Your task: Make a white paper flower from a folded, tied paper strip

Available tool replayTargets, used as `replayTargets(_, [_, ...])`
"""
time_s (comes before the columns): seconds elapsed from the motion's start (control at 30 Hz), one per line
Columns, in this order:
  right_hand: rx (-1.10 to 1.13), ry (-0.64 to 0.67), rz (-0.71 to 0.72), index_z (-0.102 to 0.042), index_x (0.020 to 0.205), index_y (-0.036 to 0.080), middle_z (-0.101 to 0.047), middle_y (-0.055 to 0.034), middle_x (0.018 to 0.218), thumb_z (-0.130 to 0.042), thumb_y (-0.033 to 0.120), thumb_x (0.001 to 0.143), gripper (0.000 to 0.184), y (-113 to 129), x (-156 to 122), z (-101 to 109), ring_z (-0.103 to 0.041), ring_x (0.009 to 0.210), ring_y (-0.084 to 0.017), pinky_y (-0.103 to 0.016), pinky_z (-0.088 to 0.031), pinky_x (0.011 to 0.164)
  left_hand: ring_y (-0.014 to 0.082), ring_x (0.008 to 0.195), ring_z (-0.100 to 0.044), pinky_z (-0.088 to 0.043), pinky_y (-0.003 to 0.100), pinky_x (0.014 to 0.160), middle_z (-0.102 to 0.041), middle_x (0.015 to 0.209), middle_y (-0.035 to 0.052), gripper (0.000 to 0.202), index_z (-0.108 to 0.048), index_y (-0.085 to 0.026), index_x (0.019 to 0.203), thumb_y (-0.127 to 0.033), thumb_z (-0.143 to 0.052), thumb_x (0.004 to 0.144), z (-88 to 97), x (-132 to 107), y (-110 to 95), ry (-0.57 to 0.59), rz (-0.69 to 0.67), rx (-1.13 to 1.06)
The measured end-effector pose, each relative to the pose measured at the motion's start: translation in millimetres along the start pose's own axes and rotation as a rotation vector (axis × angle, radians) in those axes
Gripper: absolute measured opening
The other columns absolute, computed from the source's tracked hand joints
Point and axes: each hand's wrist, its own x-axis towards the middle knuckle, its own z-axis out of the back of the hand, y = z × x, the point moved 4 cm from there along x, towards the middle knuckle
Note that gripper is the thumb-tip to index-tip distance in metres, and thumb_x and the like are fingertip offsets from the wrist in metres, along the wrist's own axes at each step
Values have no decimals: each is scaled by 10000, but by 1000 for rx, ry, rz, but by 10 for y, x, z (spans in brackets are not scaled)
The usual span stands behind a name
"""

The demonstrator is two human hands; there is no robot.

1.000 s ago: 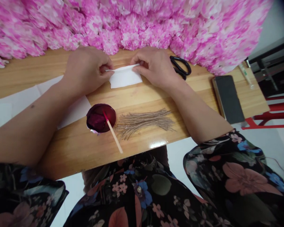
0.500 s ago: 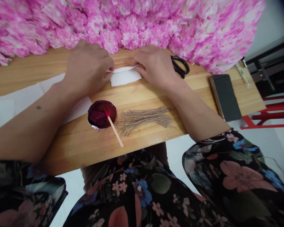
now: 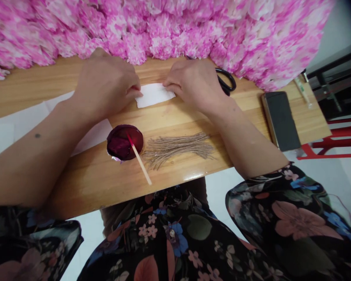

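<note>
Folding a small paper (image 3: 154, 96), apparently partway done.
It lies on the table (image 3: 169, 121) between the hands: the left hand (image 3: 108, 80) pinches its left end, the right hand (image 3: 194, 84) its upper right, fingertips partly hidden. Whether the folding is complete, I cannot tell. Neither hand touches the twine (image 3: 179, 146) or the stick (image 3: 142, 166) resting in the red dish (image 3: 109, 142); any work with those looks undone at this paper.
</note>
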Motion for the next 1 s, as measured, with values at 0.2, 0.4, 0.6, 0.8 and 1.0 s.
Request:
replayTargets(0.2, [-206,-5,20,-694,785,374,-747,-28,850,-655,432,880,118,141,29,17,-652,935,-266,-407,-486,727,338,918,-620,-440,581,866,-738,976,128,392,-790,-260,942,-347,-411,893,-80,28,8,28,82,150])
replayTargets(0.4, [-192,51,-136,-652,831,293,-750,-51,908,-655,431,915,161,286,31,74,-659,938,-270,-376,-499,746,208,837,-638,-504,370,808,-729,871,44,290,-766,-180,947,-366,-572,839,-125,18,151,-140,155,-56])
replayTargets(0.6, [-46,11,-189,-627,988,293,-742,-9,906,-630,312,913,78,245,9,146,-658,830,-213,-338,-496,712,99,732,-631,-487,228,718,-725,829,-11,304,-709,-140,1006,-353,-593,824,-102,-6,195,-210,133,-445])
replayTargets(0.8, [156,-5,-160,-653,862,286,-645,20,765,-594,136,866,161,208,32,154,-551,662,-159,-323,-420,626,55,623,-519,-392,201,610,-649,751,-9,327,-711,-133,1012,-384,-606,831,-136,17,246,-187,85,-685])
replayTargets(1.0, [138,45,-255,-682,826,260,-622,21,721,-601,134,883,161,253,30,156,-534,665,-154,-310,-417,628,74,623,-468,-441,281,677,-605,722,1,342,-776,-132,920,-409,-589,846,-94,-20,268,-207,132,-652])
